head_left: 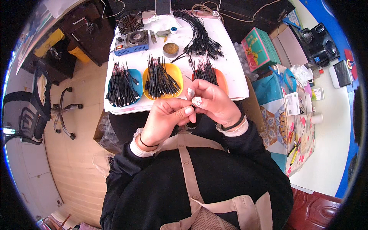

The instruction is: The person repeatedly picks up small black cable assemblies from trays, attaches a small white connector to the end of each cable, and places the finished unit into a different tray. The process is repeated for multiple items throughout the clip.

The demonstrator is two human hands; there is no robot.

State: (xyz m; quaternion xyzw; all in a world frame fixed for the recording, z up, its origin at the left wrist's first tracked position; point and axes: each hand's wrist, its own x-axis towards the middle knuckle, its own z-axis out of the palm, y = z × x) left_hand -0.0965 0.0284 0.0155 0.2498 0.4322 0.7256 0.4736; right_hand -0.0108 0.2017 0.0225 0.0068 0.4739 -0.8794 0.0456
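The person's left hand (168, 114) and right hand (215, 102) met above the near edge of the white rectangular tabletop (237, 86), thumbs and fingertips pinched almost closed around a thin dark wire piece (195, 105). White wrapping covered two fingertips of the right hand.

The work seemed partway along. Short black cables with reddish far ends filled three trays in a row: a blue rounded plastic tray (138, 89) on the left, a yellow rounded plastic tray (177, 76) in the middle and an orange-red plastic tray (222, 79) on the right. A large loose bundle of black cables (200, 36) lay outside the trays at the far right of the tabletop, probably a share left to handle. The piece between the fingers was, by its look, unfinished. Which tray held finished cables, if any, could not be told.

The right hand covered the near part of the orange-red tray, and the fingers hid most of the wire piece, so its ends and any join were not visible. The cables' reddish tips were too small to tell whether they were bare, and overlapping hid how many there were.
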